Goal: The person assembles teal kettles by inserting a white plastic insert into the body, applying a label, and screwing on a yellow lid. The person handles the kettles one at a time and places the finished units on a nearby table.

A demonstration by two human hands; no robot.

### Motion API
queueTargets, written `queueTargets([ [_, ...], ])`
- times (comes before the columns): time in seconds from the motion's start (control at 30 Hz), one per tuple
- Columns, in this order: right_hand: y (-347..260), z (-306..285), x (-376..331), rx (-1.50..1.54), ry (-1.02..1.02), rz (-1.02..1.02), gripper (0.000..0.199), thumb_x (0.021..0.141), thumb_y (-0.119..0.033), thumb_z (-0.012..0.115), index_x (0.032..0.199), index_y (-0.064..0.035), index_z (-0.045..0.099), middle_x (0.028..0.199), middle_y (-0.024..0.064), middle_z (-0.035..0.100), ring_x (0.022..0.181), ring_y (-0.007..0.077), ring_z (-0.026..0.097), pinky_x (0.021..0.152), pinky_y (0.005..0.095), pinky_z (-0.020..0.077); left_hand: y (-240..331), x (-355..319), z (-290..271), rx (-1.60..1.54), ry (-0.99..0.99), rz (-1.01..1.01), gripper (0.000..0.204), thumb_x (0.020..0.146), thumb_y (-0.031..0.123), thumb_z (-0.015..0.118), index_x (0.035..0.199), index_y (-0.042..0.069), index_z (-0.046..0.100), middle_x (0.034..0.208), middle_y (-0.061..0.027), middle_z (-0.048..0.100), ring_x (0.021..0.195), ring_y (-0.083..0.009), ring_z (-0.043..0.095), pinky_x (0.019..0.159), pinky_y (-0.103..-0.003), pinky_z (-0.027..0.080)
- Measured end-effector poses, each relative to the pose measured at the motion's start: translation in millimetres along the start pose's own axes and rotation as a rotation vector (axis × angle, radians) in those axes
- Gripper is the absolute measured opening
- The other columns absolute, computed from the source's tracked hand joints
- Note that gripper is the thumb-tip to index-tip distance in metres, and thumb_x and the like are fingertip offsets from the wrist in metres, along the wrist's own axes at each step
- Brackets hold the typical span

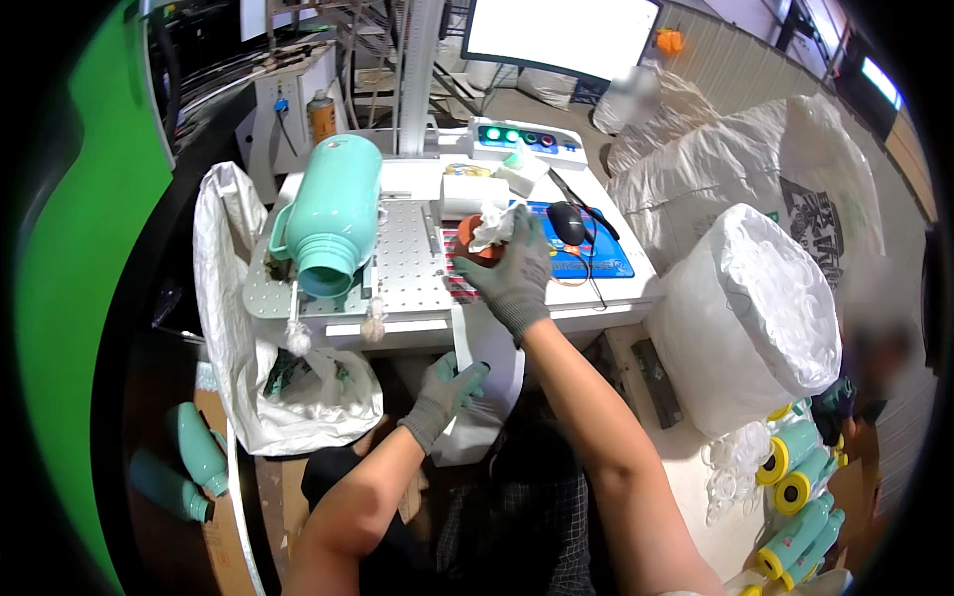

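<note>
My right hand [518, 272], in a grey glove, is over a reddish-brown round pot [466, 234] on the white table. Its thumb and fingers close around a crumpled white cloth [492, 226] at the pot's mouth; the palm hides part of both. Below the table's front edge, my left hand [446, 397], gloved too, has its thumb and forefinger apart. It lies against a white sheet [484, 397] that hangs down from the edge. A mint-green thermos shell [343, 194] with a side handle lies on the perforated metal plate [405, 260], its round neck toward me.
A black mouse [567, 223] rests on a blue mat [614, 256]. Behind stands a control box [556, 145] with lit green buttons. White sacks flank the table: one [234, 348] left, one full of clear rings [730, 318] right. More green bottles [202, 449] lie lower left, others [795, 455] lower right.
</note>
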State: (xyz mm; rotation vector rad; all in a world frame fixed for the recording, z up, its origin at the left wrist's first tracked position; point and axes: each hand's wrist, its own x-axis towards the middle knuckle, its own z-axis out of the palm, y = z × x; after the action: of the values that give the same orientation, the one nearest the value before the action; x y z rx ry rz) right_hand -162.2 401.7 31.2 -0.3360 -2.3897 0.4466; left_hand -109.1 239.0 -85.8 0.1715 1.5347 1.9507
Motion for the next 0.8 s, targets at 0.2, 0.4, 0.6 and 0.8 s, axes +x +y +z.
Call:
queueTargets([
  [0.2, -18, 27, 18, -0.118, -0.149, 0.146, 0.110, 0.068, -0.061, 0.086, 0.155, -0.0093, 0.041, 0.148, 0.0264, 0.045, 0.137, 0.0445, 0.044, 0.114, 0.0528, 0.0373, 5, -11, 2, 0.088, 0.042, 0.001, 0.026, 0.099, 0.025, 0.073, 0.107, 0.000, 0.069, 0.085, -0.0046, 0.070, 0.064, -0.0105, 0.064, 0.055, -0.024, 0.049],
  [0.4, -14, 37, 16, -0.119, -0.141, 0.168, 0.090, 0.079, -0.054, 0.082, 0.150, -0.0107, 0.047, 0.149, 0.0253, 0.042, 0.137, 0.0422, 0.044, 0.113, 0.0529, 0.0381, 5, -19, 1, 0.101, 0.059, 0.003, 0.025, 0.099, 0.023, 0.072, 0.106, -0.001, 0.069, 0.084, -0.0048, 0.069, 0.064, -0.0111, 0.065, 0.055, -0.024, 0.050],
  [0.6, -7, 37, 15, -0.105, -0.130, 0.168, 0.089, 0.080, -0.052, 0.081, 0.151, -0.0108, 0.046, 0.151, 0.0247, 0.040, 0.137, 0.0422, 0.044, 0.111, 0.0547, 0.0378, 3, -15, 2, 0.108, 0.076, -0.033, 0.027, 0.099, 0.024, 0.072, 0.107, -0.002, 0.069, 0.086, -0.0056, 0.069, 0.065, -0.0123, 0.066, 0.055, -0.025, 0.052],
  [0.8, -13, 40, 11, -0.116, -0.093, 0.135, 0.088, 0.078, -0.055, 0.080, 0.147, -0.0093, 0.051, 0.147, 0.0262, 0.047, 0.133, 0.0427, 0.048, 0.110, 0.0521, 0.0401, -1, -14, -2, 0.115, 0.091, -0.036, 0.027, 0.100, 0.025, 0.070, 0.107, -0.002, 0.067, 0.085, -0.0063, 0.067, 0.068, -0.0136, 0.068, 0.057, -0.025, 0.053],
])
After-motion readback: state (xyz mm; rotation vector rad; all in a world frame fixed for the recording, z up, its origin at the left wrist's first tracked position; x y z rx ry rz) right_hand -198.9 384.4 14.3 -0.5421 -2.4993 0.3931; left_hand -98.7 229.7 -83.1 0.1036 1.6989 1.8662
